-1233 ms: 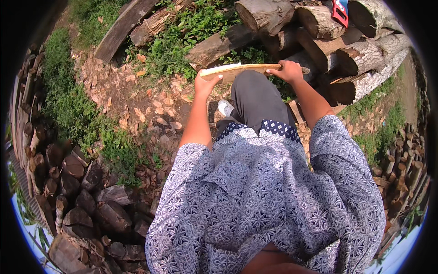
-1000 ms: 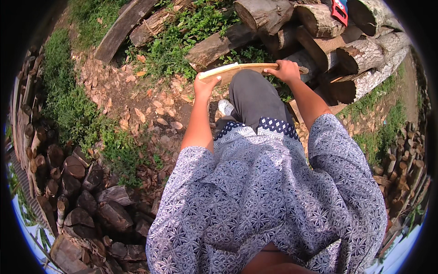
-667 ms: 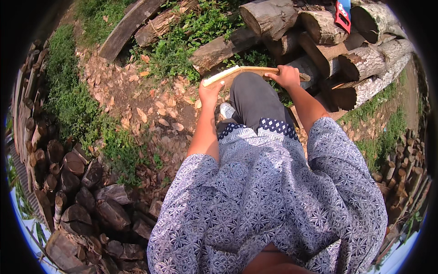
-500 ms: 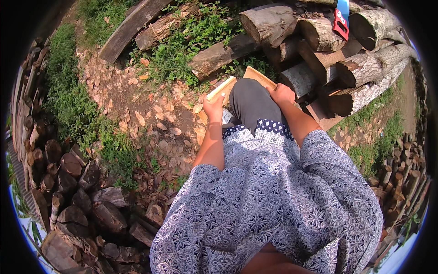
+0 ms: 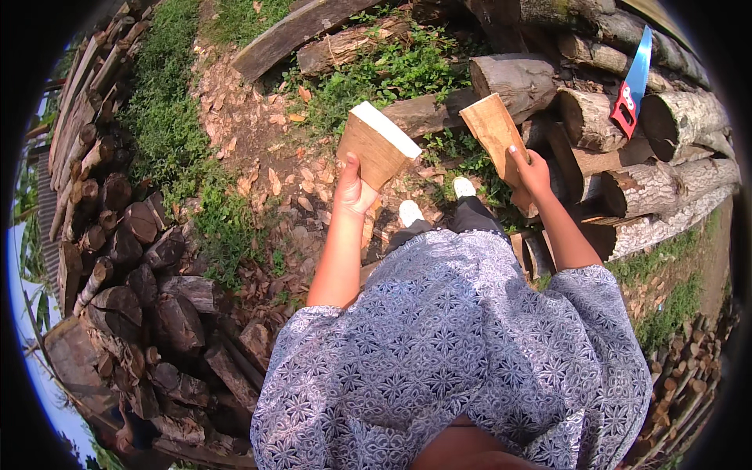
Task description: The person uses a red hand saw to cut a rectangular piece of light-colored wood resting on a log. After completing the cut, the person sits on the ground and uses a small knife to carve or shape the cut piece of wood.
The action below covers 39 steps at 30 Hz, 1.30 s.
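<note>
My left hand (image 5: 355, 188) is closed round the lower end of a short wooden board (image 5: 377, 147), its pale cut edge facing up and right. In my right hand (image 5: 533, 174) is a second, narrower piece of board (image 5: 492, 129), with a rough, notched side and my thumb lying along its face. The two boards are held apart from each other, in front of my body and above the ground. Beyond my right hand, a hand saw (image 5: 633, 86) with a blue blade and red handle lies on the log pile.
Cut logs (image 5: 591, 119) are stacked at the right, and more firewood (image 5: 117, 251) is heaped at the left. A long beam (image 5: 301, 35) lies at the far side. Dry leaves (image 5: 270, 180) and green weeds (image 5: 164, 102) cover the ground around my shoes (image 5: 410, 213).
My knee has dropped from between my hands and both shoes now show. Both hands have lifted the boards, which have moved further apart and turned their broad faces into view.
</note>
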Each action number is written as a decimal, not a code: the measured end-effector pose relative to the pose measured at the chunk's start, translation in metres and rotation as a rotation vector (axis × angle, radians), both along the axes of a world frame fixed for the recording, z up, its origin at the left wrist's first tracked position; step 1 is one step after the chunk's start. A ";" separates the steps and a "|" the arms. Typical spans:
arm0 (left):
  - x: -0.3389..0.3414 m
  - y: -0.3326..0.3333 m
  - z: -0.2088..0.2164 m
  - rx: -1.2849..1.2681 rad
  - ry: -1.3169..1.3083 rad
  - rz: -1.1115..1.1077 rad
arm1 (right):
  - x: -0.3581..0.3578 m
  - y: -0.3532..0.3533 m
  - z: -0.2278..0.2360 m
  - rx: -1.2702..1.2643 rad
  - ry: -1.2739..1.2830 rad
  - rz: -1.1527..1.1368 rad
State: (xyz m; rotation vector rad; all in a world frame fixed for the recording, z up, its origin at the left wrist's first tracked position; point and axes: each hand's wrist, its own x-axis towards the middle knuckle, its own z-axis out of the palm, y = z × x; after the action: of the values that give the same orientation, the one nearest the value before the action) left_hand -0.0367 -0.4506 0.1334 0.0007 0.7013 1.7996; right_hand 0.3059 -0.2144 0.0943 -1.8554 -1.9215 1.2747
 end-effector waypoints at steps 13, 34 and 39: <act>0.118 0.088 0.034 -0.083 0.179 -0.014 | -0.065 0.013 0.100 -0.001 0.697 0.547; 0.127 -0.097 0.077 -0.452 0.304 1.156 | 0.178 0.285 0.003 0.677 -0.142 -0.039; 0.217 -0.165 0.055 -0.462 0.302 1.484 | 0.167 0.311 0.005 0.959 -0.204 -0.006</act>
State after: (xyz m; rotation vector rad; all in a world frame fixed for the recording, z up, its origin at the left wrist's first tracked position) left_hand 0.1804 -0.6160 0.1880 -0.7433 1.5555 2.9846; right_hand 0.4733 0.0961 0.0997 -1.4634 -2.0519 0.0508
